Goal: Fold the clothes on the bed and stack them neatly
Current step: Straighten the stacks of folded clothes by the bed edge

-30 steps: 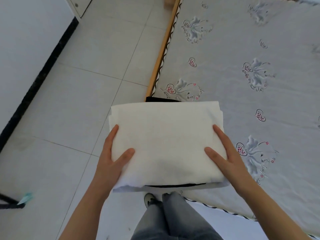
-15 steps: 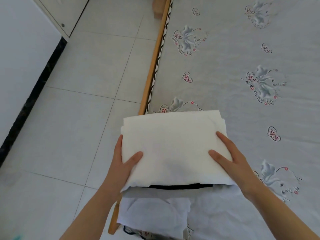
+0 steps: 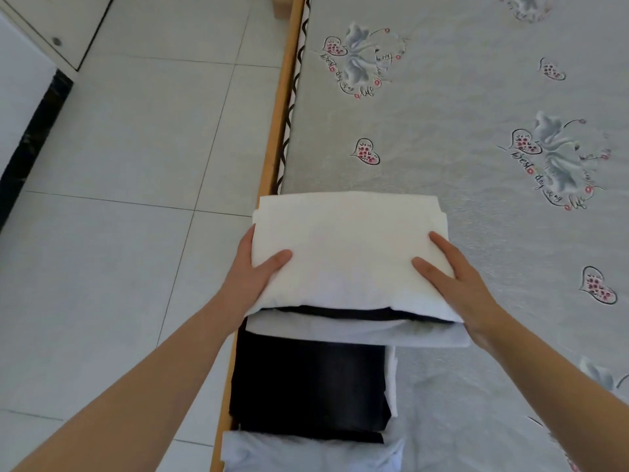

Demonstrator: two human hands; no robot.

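Pale tiled floor (image 3: 129,165), wooden bed frame (image 3: 272,158), grey floral bedsheet (image 3: 459,114), white cabinet (image 3: 44,25)

Left hand (image 3: 253,277), right hand (image 3: 454,281) gripping, thumbs on top.

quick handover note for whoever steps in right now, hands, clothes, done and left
Left hand: grip on the left side of the carried stack, thumb on top.
Right hand: grip on the right side, thumb on top.
Stack: folded white top piece, a black layer and a pale one under it, held over the left edge of the bed.
Nearer on the bed: a folded black garment and a pale garment.
Done: these pieces are folded.
Left: set the stack down and square it; probably combine the piles.
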